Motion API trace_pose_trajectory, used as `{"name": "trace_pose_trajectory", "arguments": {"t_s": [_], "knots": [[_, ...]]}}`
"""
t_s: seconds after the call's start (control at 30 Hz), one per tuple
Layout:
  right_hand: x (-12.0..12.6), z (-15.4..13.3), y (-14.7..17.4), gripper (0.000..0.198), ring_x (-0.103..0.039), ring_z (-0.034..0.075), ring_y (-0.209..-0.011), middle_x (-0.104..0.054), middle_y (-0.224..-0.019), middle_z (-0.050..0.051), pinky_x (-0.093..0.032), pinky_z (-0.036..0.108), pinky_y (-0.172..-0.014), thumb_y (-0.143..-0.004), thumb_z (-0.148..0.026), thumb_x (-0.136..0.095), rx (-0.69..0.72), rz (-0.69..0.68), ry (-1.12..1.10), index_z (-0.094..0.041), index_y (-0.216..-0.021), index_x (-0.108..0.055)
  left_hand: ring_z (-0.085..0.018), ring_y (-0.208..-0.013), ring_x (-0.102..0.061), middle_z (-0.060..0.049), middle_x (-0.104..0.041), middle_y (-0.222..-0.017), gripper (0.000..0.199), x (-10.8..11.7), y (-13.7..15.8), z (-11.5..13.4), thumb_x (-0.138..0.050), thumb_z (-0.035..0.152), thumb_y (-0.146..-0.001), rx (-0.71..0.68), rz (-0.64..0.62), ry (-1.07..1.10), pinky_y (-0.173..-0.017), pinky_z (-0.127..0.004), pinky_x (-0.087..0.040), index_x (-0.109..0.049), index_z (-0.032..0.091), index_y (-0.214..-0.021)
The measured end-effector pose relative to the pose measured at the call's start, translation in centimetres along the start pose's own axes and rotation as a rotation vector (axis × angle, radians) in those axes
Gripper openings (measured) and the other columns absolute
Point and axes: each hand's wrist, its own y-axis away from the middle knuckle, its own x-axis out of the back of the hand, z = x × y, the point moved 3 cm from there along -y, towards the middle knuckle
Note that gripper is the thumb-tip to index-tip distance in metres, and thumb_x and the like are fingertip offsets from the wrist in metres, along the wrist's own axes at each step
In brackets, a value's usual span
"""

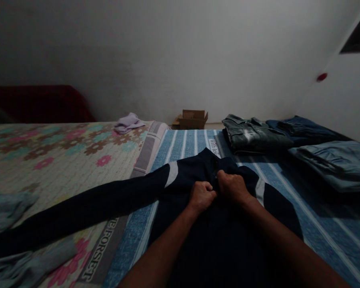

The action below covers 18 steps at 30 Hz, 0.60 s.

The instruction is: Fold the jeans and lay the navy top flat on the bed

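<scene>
A dark navy jacket point(195, 170) with pale shoulder stripes lies spread out in front of me, collar pointing away. Its left-hand sleeve point(102, 204) stretches straight out across the bedding. My left hand point(201, 196) is closed on the jacket's front, just below the collar. Close beside it and slightly higher, my right hand point(232, 185) pinches the front opening near the neck. The dark cloth hides the exact spot that the fingertips grip. Shadow covers the lower part of the jacket between my forearms.
Folded dark green clothes point(255, 134), dark blue jeans point(306, 127) and light blue jeans point(339, 160) lie to the right. Grey clothing point(33, 264) is at lower left. A lilac cloth point(129, 123) rests on the flowered cover; a cardboard box point(193, 119) stands by the wall.
</scene>
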Motion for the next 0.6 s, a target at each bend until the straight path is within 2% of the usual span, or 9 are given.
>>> {"name": "trace_pose_trajectory", "arguments": {"t_s": [0.27, 0.43, 0.6], "knots": [[0.0, -0.1, -0.5, 0.015, -0.066, 0.02, -0.069, -0.068, -0.074, 0.011, -0.032, 0.024, -0.051, -0.088, -0.017, -0.039, -0.013, 0.057, 0.013, -0.014, -0.091, -0.053, -0.007, -0.046, -0.037, 0.008, -0.042, -0.046, 0.02, 0.3, -0.3, 0.1, -0.062, 0.014, -0.057, -0.013, -0.004, 0.016, -0.044, -0.02, -0.024, -0.045, 0.017, -0.046], [-0.1, 0.4, -0.1, 0.02, -0.065, 0.019, -0.064, -0.067, -0.07, 0.009, -0.024, 0.025, -0.048, -0.09, -0.02, -0.036, -0.031, 0.112, 0.017, -0.014, -0.089, -0.054, -0.007, -0.046, -0.039, 0.008, -0.042, -0.045, 0.019, 0.2, -0.4, -0.2, -0.063, 0.017, -0.058, -0.012, -0.008, 0.014, -0.044, -0.02, -0.025, -0.047, 0.017, -0.046], [0.1, 1.2, 0.7, 0.023, -0.063, 0.018, -0.059, -0.067, -0.067, 0.006, -0.017, 0.027, -0.047, -0.09, -0.025, -0.035, -0.02, 0.155, 0.021, -0.017, -0.086, -0.056, -0.009, -0.046, -0.042, 0.006, -0.044, -0.044, 0.025, -0.3, -0.4, -0.1, -0.065, 0.03, -0.061, -0.022, 0.004, -0.02, -0.044, -0.021, -0.025, -0.05, 0.017, -0.046]]}}
